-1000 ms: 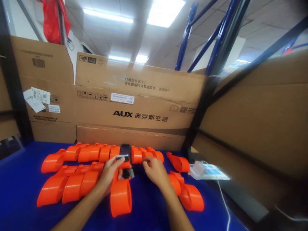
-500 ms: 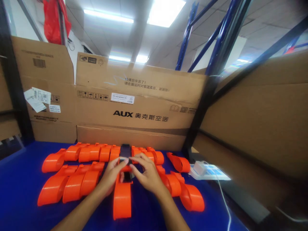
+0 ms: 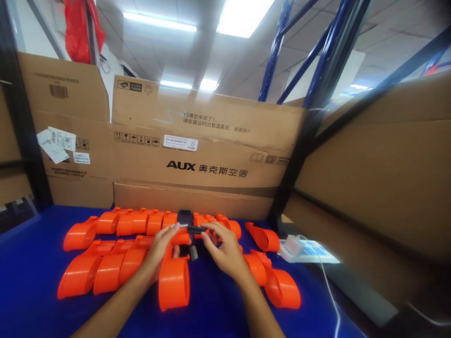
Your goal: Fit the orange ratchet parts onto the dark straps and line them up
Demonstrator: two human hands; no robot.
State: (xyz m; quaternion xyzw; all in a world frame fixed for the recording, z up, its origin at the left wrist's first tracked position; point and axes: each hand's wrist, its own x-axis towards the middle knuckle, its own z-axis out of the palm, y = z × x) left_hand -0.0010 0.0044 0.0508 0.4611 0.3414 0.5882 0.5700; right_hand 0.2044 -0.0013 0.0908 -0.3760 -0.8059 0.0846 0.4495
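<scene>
My left hand (image 3: 159, 252) is closed round the flat upper part of a curled orange plastic band (image 3: 174, 284), whose loop hangs toward me. A thin pale edge shows near the left thumb tip. In the fingers of my right hand (image 3: 225, 249) is a small black bar-like piece (image 3: 196, 229), next to the band's upper end. Just behind it lies a dark rectangular holder (image 3: 185, 217) on the blue surface. A dark grey piece (image 3: 193, 253) shows below, between the hands; I cannot tell what it is fixed to.
Rows of similar orange bands (image 3: 112, 267) lie on the blue tabletop (image 3: 31, 263), left and right of my hands. A white power strip (image 3: 313, 253) with a plugged charger and cable is at right. Behind stands a cardboard sheet (image 3: 148, 164), between dark posts (image 3: 292, 173).
My right hand has moved slightly right, away from my left, with the black piece in its fingers. The orange band in my left hand has tilted and shifted a little left and up.
</scene>
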